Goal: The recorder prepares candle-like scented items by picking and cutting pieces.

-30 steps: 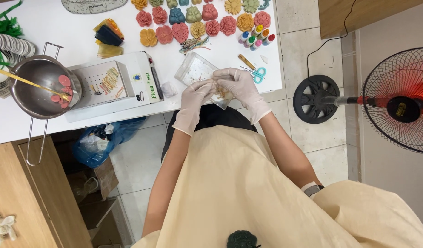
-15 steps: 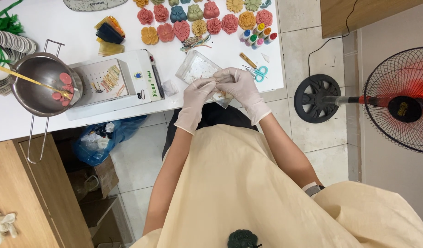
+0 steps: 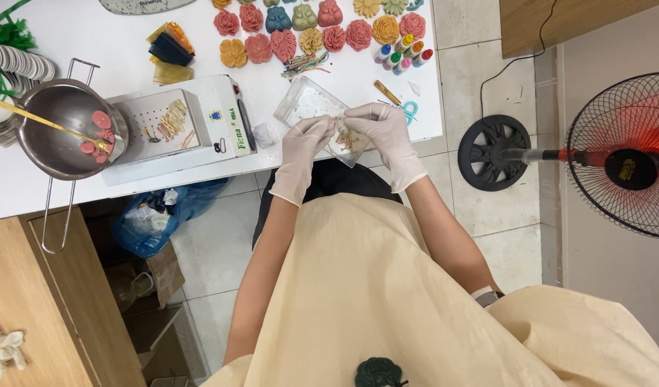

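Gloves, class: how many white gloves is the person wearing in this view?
2: one on the left hand, one on the right hand, both pinching a clear bag. A white heap lower left may be spare gloves.

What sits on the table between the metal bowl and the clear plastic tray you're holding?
In the head view, a white box-shaped machine lies between the metal bowl and the clear plastic tray.

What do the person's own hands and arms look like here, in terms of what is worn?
Both the left hand and the right hand wear thin, whitish disposable gloves that end just past the wrists. The forearms are bare, with no sleeves showing. A pale yellow garment covers the body.
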